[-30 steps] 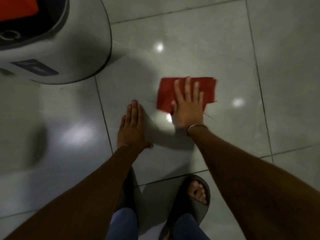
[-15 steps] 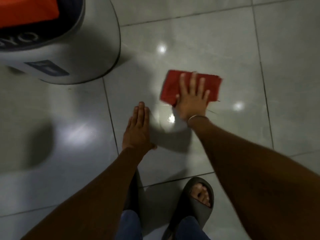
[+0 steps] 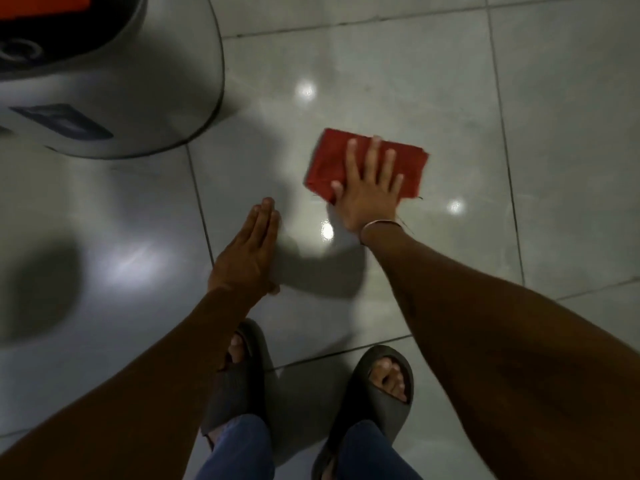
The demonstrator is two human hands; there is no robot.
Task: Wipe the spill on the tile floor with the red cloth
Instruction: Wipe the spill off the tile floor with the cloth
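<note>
A folded red cloth (image 3: 327, 164) lies flat on the glossy grey tile floor (image 3: 398, 81), ahead of me and a little to the right. My right hand (image 3: 369, 197) presses down on its middle with the palm flat and the fingers spread; a thin bracelet sits on the wrist. My left hand (image 3: 247, 251) rests flat on the tile to the left of the cloth, fingers together, holding nothing. I cannot tell the spill from the bright light reflections on the tile just below the cloth.
A large rounded grey appliance (image 3: 138, 98) with an orange top stands at the upper left, close to my left hand. My feet in dark slides (image 3: 377, 386) are planted near the bottom, behind both hands. Dark grout lines cross the floor.
My right hand has pushed the red cloth a little farther from me, and the cloth has turned slightly. My left hand stays planted on the tile.
</note>
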